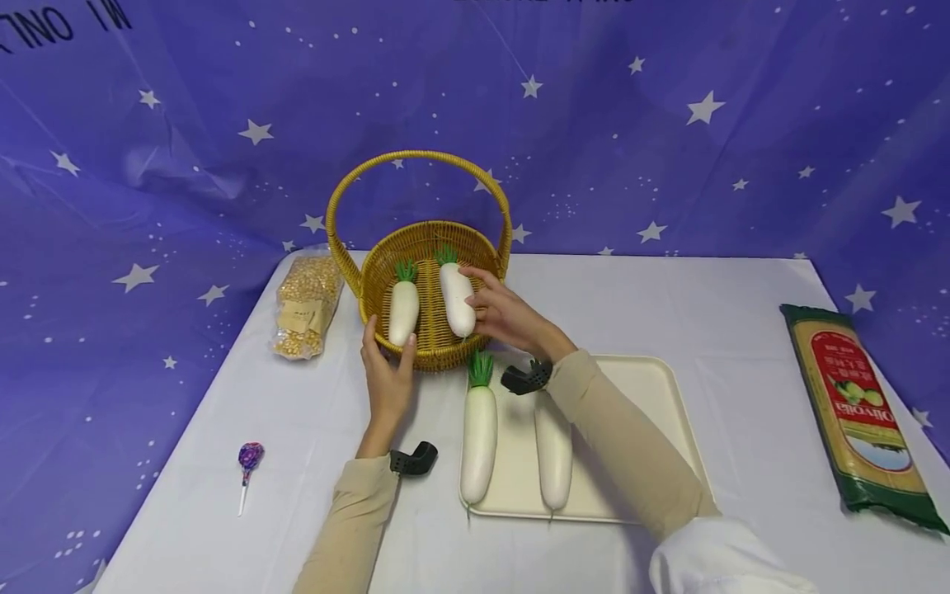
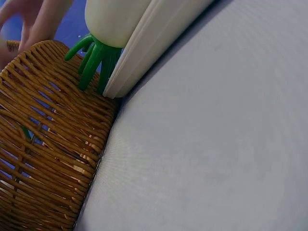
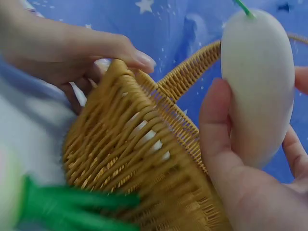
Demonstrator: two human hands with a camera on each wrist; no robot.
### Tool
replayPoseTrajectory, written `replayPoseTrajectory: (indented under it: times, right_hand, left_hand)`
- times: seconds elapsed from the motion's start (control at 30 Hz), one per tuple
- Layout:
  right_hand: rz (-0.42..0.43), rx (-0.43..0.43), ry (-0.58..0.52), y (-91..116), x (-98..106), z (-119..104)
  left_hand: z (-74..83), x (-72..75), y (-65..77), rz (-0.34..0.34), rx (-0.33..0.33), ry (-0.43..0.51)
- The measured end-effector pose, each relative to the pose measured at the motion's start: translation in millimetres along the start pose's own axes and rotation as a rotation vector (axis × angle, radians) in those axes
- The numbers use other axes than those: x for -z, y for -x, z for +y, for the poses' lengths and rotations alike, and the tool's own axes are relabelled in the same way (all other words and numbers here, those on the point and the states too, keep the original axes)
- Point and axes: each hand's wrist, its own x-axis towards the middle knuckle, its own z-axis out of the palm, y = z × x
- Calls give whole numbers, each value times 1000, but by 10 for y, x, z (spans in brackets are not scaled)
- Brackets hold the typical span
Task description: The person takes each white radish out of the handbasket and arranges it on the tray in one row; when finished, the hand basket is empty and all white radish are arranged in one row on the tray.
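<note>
In the head view my right hand (image 1: 512,318) holds a white radish (image 1: 456,301) with green leaves over the right side of a wicker basket (image 1: 438,359). The right wrist view shows the thumb and fingers on either side of this radish (image 3: 257,86). My left hand (image 1: 387,392) grips the basket's front left rim, its thumb (image 3: 139,58) over the edge and its fingers on the outer wall. Another white radish (image 1: 404,312) lies inside the basket, close to the left thumb.
A cream tray (image 1: 656,396) in front of the basket bears two longer radishes, one (image 1: 479,445) at its left edge, the other (image 1: 554,458) partly under my right forearm. A bag of corn kernels (image 1: 304,305) and a lollipop (image 1: 250,458) lie left; a green-ended packet (image 1: 861,412) lies right.
</note>
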Motion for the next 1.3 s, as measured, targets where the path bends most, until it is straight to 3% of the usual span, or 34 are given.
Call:
replayPoseTrajectory:
  times: [0.27, 0.5, 0.63, 0.97, 1.3]
  right_hand:
    - [-76, -51, 174, 806, 208, -28]
    - [-106, 51, 414, 1537, 488, 137]
    - [-84, 63, 483, 1841, 569, 234]
    - [72, 8, 677, 2355, 625, 443]
    - [161, -12, 857, 2516, 536, 455]
  left_hand:
    - [-13, -30, -6, -4, -2, 9]
    - [-3, -8, -5, 1, 6, -19]
    - [-14, 4, 4, 3, 8, -18]
    - [-53, -21, 28, -5, 10, -9]
    - [-50, 2, 4, 4, -5, -15]
